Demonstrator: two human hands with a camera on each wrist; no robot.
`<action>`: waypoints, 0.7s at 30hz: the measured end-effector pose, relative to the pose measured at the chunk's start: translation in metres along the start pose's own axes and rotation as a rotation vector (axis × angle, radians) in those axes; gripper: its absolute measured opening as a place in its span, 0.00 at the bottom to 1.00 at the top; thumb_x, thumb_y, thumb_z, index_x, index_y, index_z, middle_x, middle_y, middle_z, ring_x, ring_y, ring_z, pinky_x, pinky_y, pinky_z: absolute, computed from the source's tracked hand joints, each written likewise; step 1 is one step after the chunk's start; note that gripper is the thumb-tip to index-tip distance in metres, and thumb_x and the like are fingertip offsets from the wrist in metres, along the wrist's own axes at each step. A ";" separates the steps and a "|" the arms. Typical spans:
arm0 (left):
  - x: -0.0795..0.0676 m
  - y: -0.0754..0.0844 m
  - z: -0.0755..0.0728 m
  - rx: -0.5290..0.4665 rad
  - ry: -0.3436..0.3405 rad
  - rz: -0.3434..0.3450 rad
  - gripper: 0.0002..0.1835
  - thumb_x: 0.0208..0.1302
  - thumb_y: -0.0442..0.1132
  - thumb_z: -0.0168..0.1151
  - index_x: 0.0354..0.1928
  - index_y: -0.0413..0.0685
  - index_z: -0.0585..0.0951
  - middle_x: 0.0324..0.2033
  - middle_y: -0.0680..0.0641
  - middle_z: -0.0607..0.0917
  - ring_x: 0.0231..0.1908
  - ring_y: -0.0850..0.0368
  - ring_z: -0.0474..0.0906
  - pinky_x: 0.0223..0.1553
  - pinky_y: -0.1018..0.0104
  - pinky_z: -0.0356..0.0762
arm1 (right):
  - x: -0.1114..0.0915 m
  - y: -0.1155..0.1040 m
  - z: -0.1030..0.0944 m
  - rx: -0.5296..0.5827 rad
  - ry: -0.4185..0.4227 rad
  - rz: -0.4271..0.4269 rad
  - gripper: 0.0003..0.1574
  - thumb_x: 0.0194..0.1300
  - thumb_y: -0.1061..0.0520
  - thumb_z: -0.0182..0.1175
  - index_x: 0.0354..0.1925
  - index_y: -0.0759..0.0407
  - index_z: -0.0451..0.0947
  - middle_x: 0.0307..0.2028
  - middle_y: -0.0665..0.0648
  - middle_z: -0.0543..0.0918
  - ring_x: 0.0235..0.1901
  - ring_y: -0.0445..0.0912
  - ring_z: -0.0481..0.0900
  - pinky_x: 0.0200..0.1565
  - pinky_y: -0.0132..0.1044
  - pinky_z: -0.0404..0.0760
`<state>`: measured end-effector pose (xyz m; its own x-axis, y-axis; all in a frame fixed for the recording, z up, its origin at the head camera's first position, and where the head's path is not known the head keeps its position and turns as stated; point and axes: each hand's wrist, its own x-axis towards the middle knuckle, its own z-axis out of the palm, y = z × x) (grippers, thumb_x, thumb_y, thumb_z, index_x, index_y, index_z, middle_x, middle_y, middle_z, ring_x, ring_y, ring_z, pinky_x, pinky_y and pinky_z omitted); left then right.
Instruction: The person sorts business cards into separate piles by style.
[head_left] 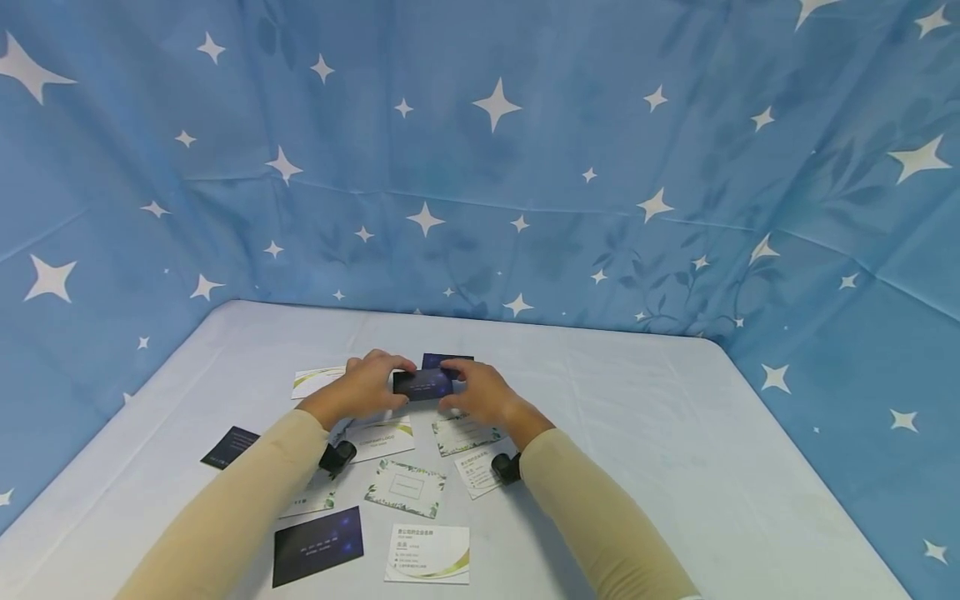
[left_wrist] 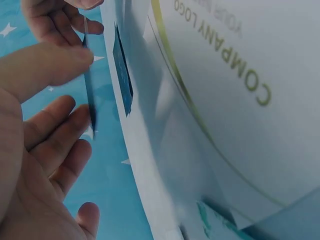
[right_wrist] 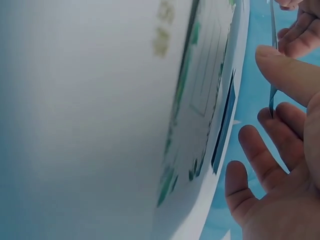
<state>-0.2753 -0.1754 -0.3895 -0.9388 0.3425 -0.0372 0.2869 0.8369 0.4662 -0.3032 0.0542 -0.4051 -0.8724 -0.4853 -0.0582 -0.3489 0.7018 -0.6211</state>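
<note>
Dark card [head_left: 422, 385] is up off the bench [head_left: 600, 417], spanning left hand [head_left: 370, 383] and right hand [head_left: 483, 392], nearer than another dark card [head_left: 437, 360] lying flat. Fingers both sides: thumbs and fingers pinch its ends, remaining ones spread loose. For a good hold: light, even pressure, don't squeeze inward or it may bow; keep wrists clear of the white logo card [head_left: 381, 437].

The held card [head_left: 420, 386] is dark navy with pale lettering and a blue-violet glow. The leafy card [head_left: 406, 488] is white, bordered with green foliage; the front white card [head_left: 427, 553] carries dark print and a gold-green curve. The sleeves [head_left: 232, 508] are plain beige, the tablecloth [head_left: 637, 442] white, the backdrop [head_left: 465, 50] blue with white four-pointed stars.
</note>
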 end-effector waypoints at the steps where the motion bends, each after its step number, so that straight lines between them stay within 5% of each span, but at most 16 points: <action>1: 0.000 0.000 0.000 -0.006 0.003 -0.013 0.29 0.62 0.43 0.71 0.65 0.49 0.77 0.62 0.41 0.75 0.65 0.42 0.63 0.56 0.42 0.56 | 0.000 0.001 -0.001 0.008 0.007 0.007 0.43 0.62 0.50 0.72 0.72 0.51 0.68 0.64 0.58 0.75 0.62 0.52 0.74 0.60 0.47 0.72; 10: 0.013 -0.006 0.006 -0.067 0.011 -0.071 0.29 0.64 0.43 0.70 0.67 0.51 0.75 0.63 0.41 0.74 0.67 0.43 0.62 0.59 0.41 0.56 | -0.001 0.014 -0.006 0.045 0.055 0.058 0.43 0.61 0.45 0.72 0.71 0.48 0.70 0.59 0.60 0.78 0.58 0.53 0.74 0.58 0.47 0.72; 21: 0.049 0.001 0.010 -0.073 -0.012 -0.088 0.27 0.65 0.42 0.70 0.66 0.52 0.76 0.63 0.42 0.75 0.67 0.43 0.62 0.61 0.41 0.55 | 0.011 0.029 -0.020 -0.031 0.044 0.104 0.39 0.68 0.47 0.66 0.73 0.51 0.67 0.64 0.60 0.75 0.63 0.54 0.72 0.63 0.49 0.68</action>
<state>-0.3193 -0.1533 -0.3994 -0.9573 0.2743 -0.0915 0.1881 0.8311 0.5234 -0.3299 0.0802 -0.4082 -0.9181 -0.3867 -0.0864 -0.2660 0.7631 -0.5890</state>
